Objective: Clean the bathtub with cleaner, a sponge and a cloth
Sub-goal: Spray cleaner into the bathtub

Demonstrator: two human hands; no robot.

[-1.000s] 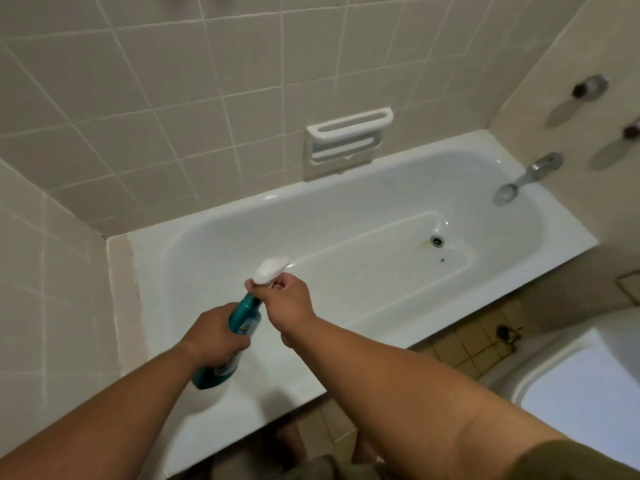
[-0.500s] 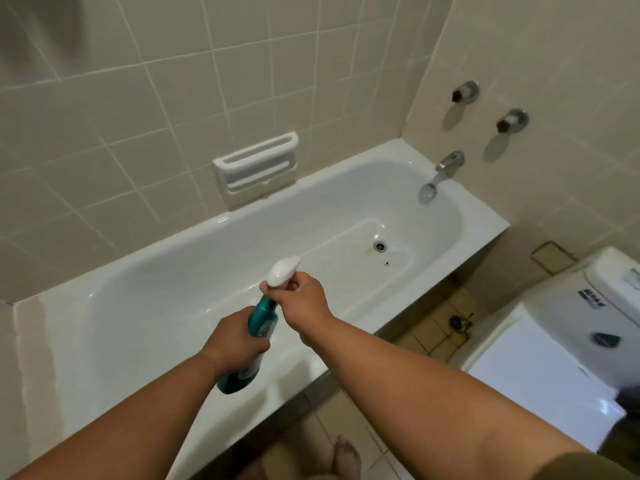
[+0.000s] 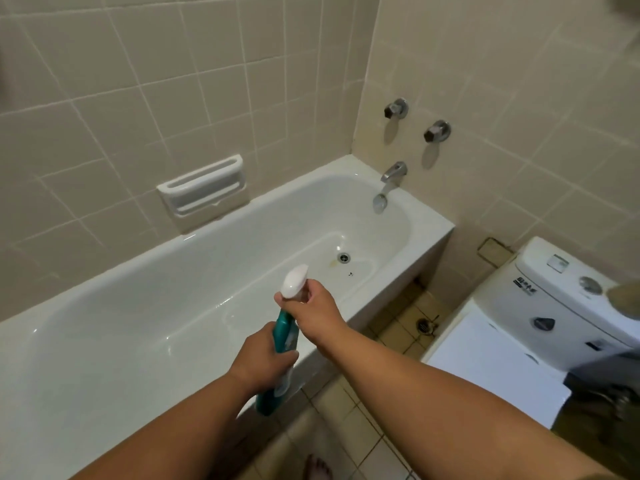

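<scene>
Two hands on one bottle (image 3: 282, 355): your left hand (image 3: 261, 358) wraps the teal body, fingers closed round it, and your right hand (image 3: 311, 315) pinches the neck just under the white cap (image 3: 294, 281), fingers closed there too. Bottle sits tilted, cap end up and away from you, over the tub's near rim (image 3: 363, 311). Likely reason for the split grip: left steadies, right works the cap or nozzle. Whether the cap is open, you cannot tell from here.

Tub (image 3: 145, 313) looks dry and bare; a small yellowish stain lies beside the drain (image 3: 344, 257). No sponge or cloth in view, so cleaning looks barely begun.

Room to move: the basin is open along its whole length. Tiled wall and soap holder (image 3: 204, 190) bound the far side, spout (image 3: 389, 183) and taps the drain end. Toilet (image 3: 540, 327) crowds your right elbow; floor gap between it and the tub is narrow.
</scene>
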